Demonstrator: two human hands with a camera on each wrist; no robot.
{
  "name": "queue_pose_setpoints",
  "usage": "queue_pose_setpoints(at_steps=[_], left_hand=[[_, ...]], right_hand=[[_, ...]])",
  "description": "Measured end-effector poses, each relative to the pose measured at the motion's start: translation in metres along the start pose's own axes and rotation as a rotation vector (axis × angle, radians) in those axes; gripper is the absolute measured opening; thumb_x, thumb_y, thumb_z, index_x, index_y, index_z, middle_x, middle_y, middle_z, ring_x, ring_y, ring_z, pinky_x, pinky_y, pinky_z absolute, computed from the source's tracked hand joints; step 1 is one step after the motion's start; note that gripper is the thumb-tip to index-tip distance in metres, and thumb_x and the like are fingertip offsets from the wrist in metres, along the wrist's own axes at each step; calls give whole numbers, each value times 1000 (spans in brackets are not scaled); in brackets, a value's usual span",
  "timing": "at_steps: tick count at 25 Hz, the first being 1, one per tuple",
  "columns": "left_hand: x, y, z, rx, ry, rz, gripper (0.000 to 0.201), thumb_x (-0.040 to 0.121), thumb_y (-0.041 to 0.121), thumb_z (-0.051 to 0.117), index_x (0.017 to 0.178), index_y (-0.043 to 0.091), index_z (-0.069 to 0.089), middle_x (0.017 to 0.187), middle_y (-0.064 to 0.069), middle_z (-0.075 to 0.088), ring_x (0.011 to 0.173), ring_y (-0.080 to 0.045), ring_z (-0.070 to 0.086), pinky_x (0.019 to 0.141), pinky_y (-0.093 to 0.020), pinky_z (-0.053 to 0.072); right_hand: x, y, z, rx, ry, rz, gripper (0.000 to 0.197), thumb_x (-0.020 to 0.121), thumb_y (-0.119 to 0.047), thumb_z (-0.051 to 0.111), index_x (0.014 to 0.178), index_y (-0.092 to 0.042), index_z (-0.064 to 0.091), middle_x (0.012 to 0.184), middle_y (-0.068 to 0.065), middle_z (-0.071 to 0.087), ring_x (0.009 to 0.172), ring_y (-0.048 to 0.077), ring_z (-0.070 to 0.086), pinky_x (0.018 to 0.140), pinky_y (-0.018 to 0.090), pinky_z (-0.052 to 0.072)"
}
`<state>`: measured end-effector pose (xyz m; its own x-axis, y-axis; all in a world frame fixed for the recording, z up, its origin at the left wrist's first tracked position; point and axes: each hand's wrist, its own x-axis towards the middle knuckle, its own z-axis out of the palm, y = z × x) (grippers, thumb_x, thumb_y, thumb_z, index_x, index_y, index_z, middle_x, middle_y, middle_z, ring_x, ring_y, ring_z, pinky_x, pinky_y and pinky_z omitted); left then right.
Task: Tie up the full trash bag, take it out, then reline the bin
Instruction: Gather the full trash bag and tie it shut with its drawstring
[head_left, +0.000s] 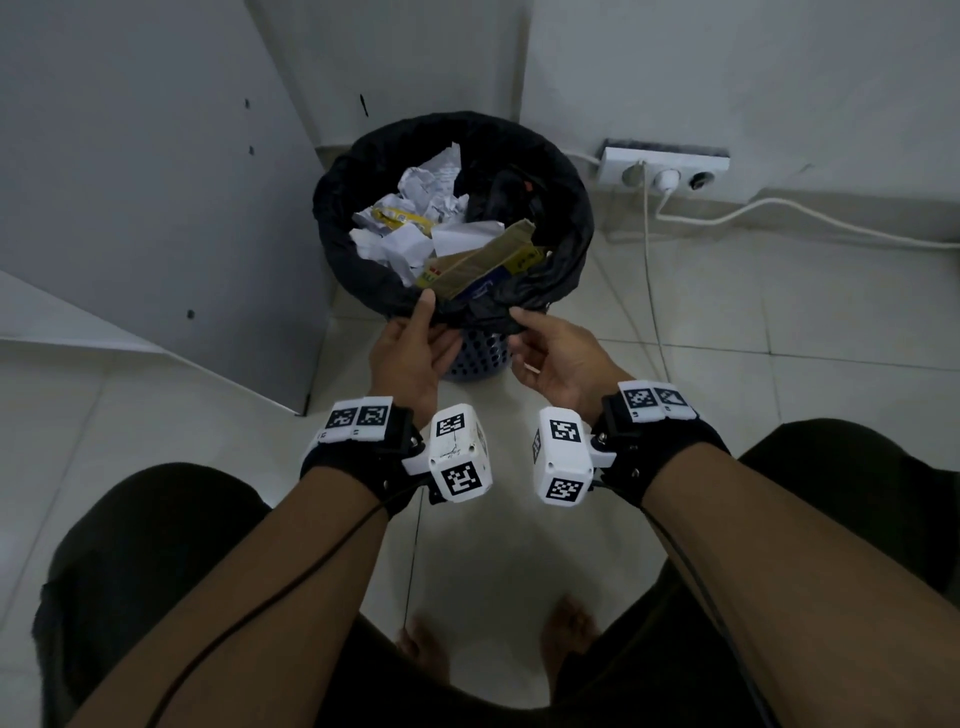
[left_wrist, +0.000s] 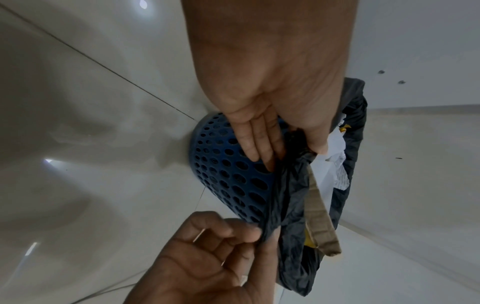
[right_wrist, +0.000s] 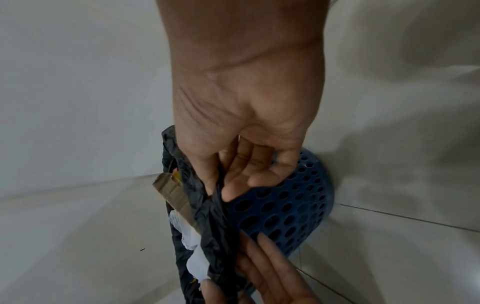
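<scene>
A blue perforated bin (head_left: 480, 356) stands on the floor in the corner, lined with a black trash bag (head_left: 563, 228) folded over its rim. Crumpled paper (head_left: 415, 208) and a cardboard piece (head_left: 488, 262) fill it to the top. My left hand (head_left: 415, 345) pinches the near edge of the bag (left_wrist: 291, 185), thumb on top and fingers underneath against the bin (left_wrist: 228, 176). My right hand (head_left: 550, 358) pinches the same near edge of the bag (right_wrist: 215, 216) a little to the right, beside the bin (right_wrist: 293, 209).
A white cabinet panel (head_left: 156, 208) stands close on the left of the bin. A power strip (head_left: 665, 166) with plugged cables (head_left: 779, 213) lies along the wall at the right. My knees and bare feet (head_left: 566, 629) are below, on the tiled floor.
</scene>
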<state>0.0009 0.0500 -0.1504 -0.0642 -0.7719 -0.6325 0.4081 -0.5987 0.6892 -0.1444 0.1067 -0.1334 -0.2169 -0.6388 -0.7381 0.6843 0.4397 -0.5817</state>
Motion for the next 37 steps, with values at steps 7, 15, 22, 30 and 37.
queue_pose_setpoints(at_steps=[7, 15, 22, 30, 37], left_hand=[[1, 11, 11, 33, 4, -1, 22, 90, 32, 71, 95, 12, 63, 76, -2, 70, 79, -15, 71, 71, -24, 60], [-3, 6, 2, -3, -179, -86, 32, 95, 10, 63, 127, 6, 58, 113, -11, 70, 84, -12, 74, 74, -21, 60], [2, 13, -10, 9, -3, -46, 37, 94, 29, 66, 124, 7, 62, 103, -5, 72, 86, -11, 70, 71, -20, 59], [4, 6, -11, 99, -26, -128, 35, 92, 24, 68, 122, 7, 62, 100, -5, 72, 78, -10, 73, 65, -19, 60], [-8, 6, -10, 92, -191, -283, 19, 96, 24, 61, 109, 11, 63, 104, -7, 69, 92, -15, 69, 90, -27, 56]], right_hand=[[1, -11, 18, 123, 3, -50, 13, 87, -18, 74, 95, -13, 65, 73, 1, 67, 53, 7, 59, 42, 15, 47], [-7, -4, 3, 175, -108, -61, 7, 90, -16, 71, 92, -12, 66, 74, 1, 72, 65, 9, 67, 65, 21, 58], [-4, 6, 15, -110, -166, -67, 13, 86, -26, 75, 83, -28, 62, 84, -10, 69, 87, 8, 63, 77, 26, 47], [8, 7, 2, 48, 7, -16, 13, 86, -25, 75, 83, -20, 64, 72, -5, 62, 62, 7, 57, 60, 21, 44], [2, 12, 14, -23, -2, -17, 21, 81, -36, 78, 85, -20, 64, 67, -7, 63, 67, 9, 57, 64, 25, 43]])
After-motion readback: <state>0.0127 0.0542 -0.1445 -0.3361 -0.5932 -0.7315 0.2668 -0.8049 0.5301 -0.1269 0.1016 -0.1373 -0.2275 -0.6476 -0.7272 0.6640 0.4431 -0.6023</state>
